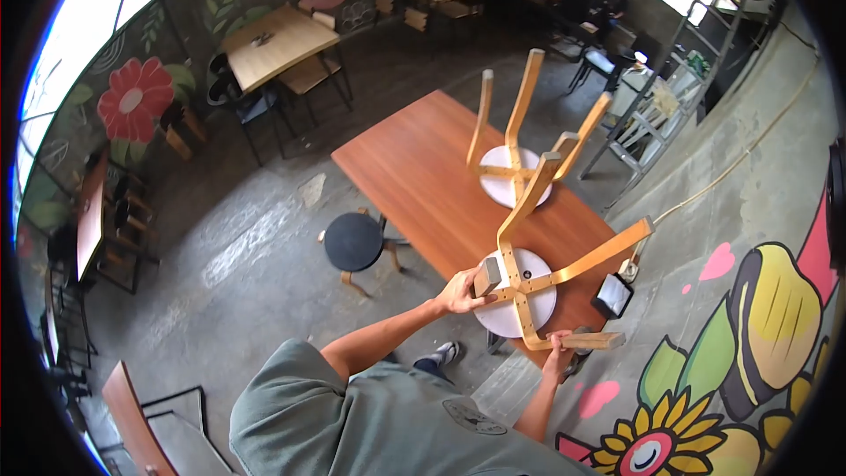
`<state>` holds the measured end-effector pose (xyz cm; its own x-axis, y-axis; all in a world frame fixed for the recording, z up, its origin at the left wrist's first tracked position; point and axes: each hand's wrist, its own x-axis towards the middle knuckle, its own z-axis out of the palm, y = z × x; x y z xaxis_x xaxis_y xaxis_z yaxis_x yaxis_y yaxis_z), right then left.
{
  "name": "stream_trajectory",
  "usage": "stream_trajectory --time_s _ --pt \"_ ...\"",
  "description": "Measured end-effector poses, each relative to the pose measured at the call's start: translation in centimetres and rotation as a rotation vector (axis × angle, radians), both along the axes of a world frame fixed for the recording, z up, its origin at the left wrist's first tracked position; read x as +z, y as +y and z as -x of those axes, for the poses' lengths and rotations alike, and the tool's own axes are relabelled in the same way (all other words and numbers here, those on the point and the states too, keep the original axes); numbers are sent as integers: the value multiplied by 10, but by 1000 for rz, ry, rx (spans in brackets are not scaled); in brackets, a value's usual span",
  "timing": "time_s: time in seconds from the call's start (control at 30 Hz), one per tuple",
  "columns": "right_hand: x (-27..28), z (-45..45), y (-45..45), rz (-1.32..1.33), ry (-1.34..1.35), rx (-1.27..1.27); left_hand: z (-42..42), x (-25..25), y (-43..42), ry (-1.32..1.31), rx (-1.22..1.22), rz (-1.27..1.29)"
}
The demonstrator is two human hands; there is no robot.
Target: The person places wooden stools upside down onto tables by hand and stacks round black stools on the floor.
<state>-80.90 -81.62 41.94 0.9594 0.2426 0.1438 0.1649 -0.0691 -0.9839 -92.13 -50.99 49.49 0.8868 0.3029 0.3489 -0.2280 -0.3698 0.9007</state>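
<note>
A wooden stool point(540, 301) with a round white seat lies upside down on the near end of the reddish-brown table point(423, 159), its legs pointing up. My left hand point(464, 292) is closed around one of its legs, on the left side. With my right hand point(557, 357) I grip another leg at the lower right, close to its bend. Just beyond it, a second upturned stool point(498, 159) stands on the same table, touched by neither hand. A napkin holder point(612, 296) sits by the table's right edge.
A black round stool point(353, 241) stands on the floor left of the table. A painted wall point(749, 211) runs along the right, with a metal ladder point(656, 97) farther back. Another table point(280, 46) with chairs is at the far left, and people point(590, 0) sit at the back.
</note>
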Motion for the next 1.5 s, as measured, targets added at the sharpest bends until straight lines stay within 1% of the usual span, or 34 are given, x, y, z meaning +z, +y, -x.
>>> stream_trajectory --time_s 0.07,0.2,0.23,0.27,0.37,0.4,0.43,0.47,0.53,0.6,0.63,0.7,0.73,0.77,0.8,0.83,0.87,0.9,0.93,0.97,1.0,1.03,1.07,1.13,1.17,1.23,1.27,1.3,1.33,1.37,1.4,1.43,1.47,1.5 --pt "0 19 -2 2 -15 82 34 -17 -5 18 16 -9" --pt "1 70 0 -17 85 116 104 -19 -10 -48 65 -29" --pt "12 93 9 -54 97 98 124 -13 -8 -10 45 21" --pt "11 111 16 -120 113 50 144 -6 -5 -30 66 26" --pt "29 168 42 -155 77 68 212 28 6 -46 105 211" --pt "37 186 54 -163 38 38 234 27 13 -55 128 214" --pt "45 204 69 -176 5 9 257 23 21 24 156 217" --pt "53 222 84 -176 11 34 282 19 28 108 184 223" --pt "72 255 122 -93 163 -31 329 8 40 22 263 337" --pt "78 288 161 -68 260 62 380 -6 51 44 366 369" --pt "75 303 179 -68 312 107 408 2 56 47 399 369" --pt "71 325 219 -61 370 185 458 19 65 -16 579 343" --pt "72 335 240 -83 312 321 481 21 74 -64 637 303" --pt "71 346 261 -103 257 454 502 21 78 -92 704 326" --pt "80 363 284 -140 242 534 525 27 82 -117 769 353" --pt "82 372 306 -154 193 637 547 26 88 -109 827 309" --pt "98 390 329 -184 177 701 567 30 91 -159 874 295" --pt "108 404 352 -185 115 790 585 22 95 -213 881 305" --pt "111 412 372 -196 94 857 603 21 101 -269 885 312" --pt "115 423 392 -241 90 923 621 21 107 -383 903 300" --pt "120 436 412 -289 87 985 637 36 115 -496 917 284" --pt "124 449 432 -316 163 1012 650 59 120 -572 1016 246" --pt "127 461 452 -345 237 1036 679 28 132 -576 949 366" --pt "138 487 490 -339 365 1060 729 4 158 -419 1057 453" --pt "135 496 510 -350 445 1093 750 -19 169 -414 1067 446" --pt "132 519 549 -417 648 1126 782 -83 186 -108 1519 696" --pt "127 529 569 -399 702 1164 796 -122 197 -106 1531 689" --pt "120 540 589 -377 759 1180 810 -163 208 -319 1532 944" --pt "114 551 610 -360 814 1199 822 -184 220 -543 1504 1189" --pt "107 561 632 -378 822 1212 829 -187 235 -811 1285 1299" --pt "101 572 653 -315 897 1261 835 -185 255 -1060 1036 1387" --pt "97 582 677 -246 967 1309 835 -169 276 -1076 921 1383" --pt "88 593 703 -214 1011 1323 836 -153 301 -1070 875 1309" --pt "83 605 729 -175 1047 1343 831 -115 328 -1063 803 1334"
